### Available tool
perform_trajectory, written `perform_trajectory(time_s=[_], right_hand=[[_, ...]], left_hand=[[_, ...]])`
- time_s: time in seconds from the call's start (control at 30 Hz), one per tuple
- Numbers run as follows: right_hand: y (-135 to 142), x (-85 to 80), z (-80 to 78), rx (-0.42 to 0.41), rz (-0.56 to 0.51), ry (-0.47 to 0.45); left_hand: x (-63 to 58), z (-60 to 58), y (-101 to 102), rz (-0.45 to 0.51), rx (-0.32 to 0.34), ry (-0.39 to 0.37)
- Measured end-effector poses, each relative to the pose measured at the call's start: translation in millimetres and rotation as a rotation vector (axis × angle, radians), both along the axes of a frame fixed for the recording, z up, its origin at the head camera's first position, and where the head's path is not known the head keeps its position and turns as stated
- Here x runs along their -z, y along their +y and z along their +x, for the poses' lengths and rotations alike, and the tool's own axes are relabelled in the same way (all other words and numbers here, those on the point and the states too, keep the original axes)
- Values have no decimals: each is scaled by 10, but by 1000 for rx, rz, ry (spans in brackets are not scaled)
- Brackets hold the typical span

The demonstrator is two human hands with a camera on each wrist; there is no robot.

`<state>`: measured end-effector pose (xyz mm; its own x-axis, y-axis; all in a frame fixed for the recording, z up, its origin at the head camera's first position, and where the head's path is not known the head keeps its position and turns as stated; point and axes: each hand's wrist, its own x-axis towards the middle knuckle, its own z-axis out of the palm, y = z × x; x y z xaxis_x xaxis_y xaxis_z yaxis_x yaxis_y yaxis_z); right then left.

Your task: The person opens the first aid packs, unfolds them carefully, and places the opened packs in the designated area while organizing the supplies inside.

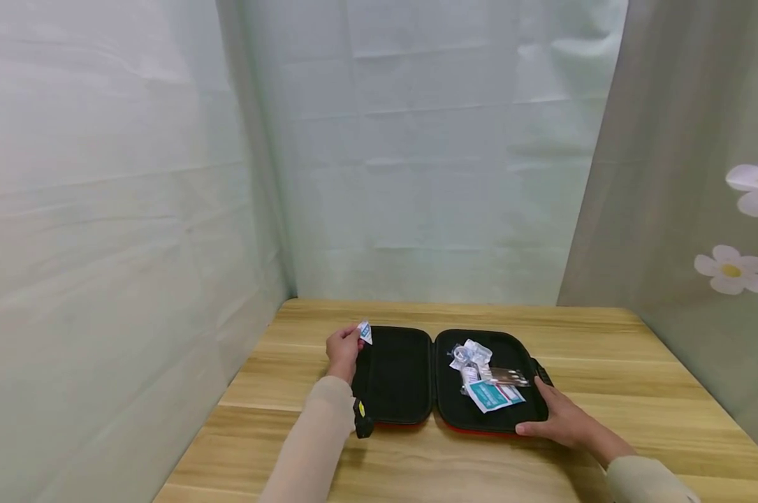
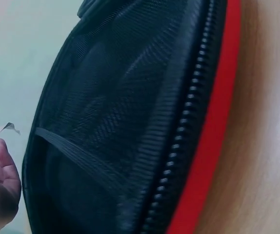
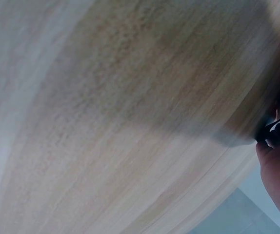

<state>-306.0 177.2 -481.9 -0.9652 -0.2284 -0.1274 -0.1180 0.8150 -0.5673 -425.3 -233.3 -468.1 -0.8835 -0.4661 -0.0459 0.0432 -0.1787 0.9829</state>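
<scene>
left hand (image 1: 343,351) pinches a white-blue triangular-looking packet (image 1: 366,333), right hand (image 1: 561,417) grips the black-red zippered case (image 1: 396,377). i'd brace it gently

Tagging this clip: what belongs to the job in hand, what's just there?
Job in hand:
left hand, pinching small white-and-blue packet
open black case with red shell
right hand, holding its edge
flat teal-and-white packet and clear-wrapped white items inside

Just there:
tan wooden table
pale cloth curtains

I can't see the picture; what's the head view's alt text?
A person's left hand pinches a white-and-blue packet at the edge of an open black case on a wooden table; the right hand holds the half containing wrapped items.
</scene>
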Motion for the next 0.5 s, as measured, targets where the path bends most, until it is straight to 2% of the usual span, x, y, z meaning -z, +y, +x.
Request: perform_trajectory(time_s=[0.17,0.33,0.4,0.5], right_hand=[[10,2,14,3,4,-1],[12,-2,62,1,4,4],[12,-11,77,-1,-1,6],[16,-24,92,-2,-8,8]], left_hand=[[70,27,-8,12,11,-8],[150,60,-24,-15,19,-14],[177,65,-24,-65,18,-26],[184,83,-17,-215,3,-59]])
